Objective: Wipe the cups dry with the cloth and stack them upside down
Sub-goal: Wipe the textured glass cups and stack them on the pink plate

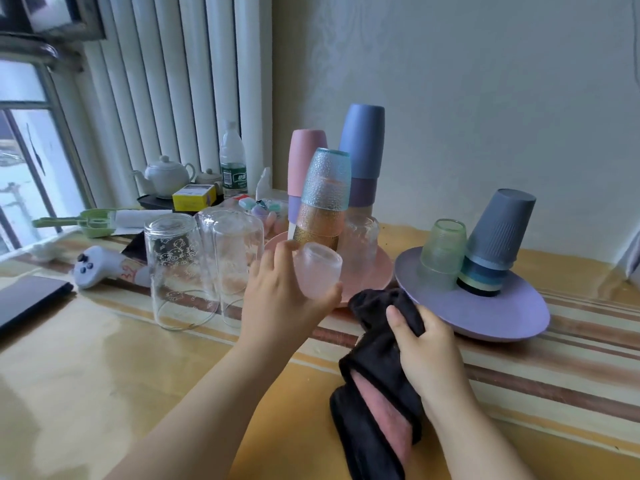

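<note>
My left hand [280, 299] grips a small frosted pink cup [318, 271], tilted, just in front of the pink plate [379, 275]. My right hand [426, 348] holds a black cloth [374, 403] with a pink inner side, bunched up beside the cup. On the pink plate stand upside-down stacks: textured teal and amber glasses [325, 195], pink and blue tall cups [362, 150], and a clear glass [360, 244]. A purple plate [512, 313] carries a green glass [443, 247] and a leaning grey cup stack [498, 237].
Two clear tall glasses [176, 265] stand upside down on the striped tablecloth at the left. Behind are a white teapot [166, 174], a water bottle [232, 161], a yellow box [194, 197], a white game controller [93, 266] and a dark tablet [27, 299].
</note>
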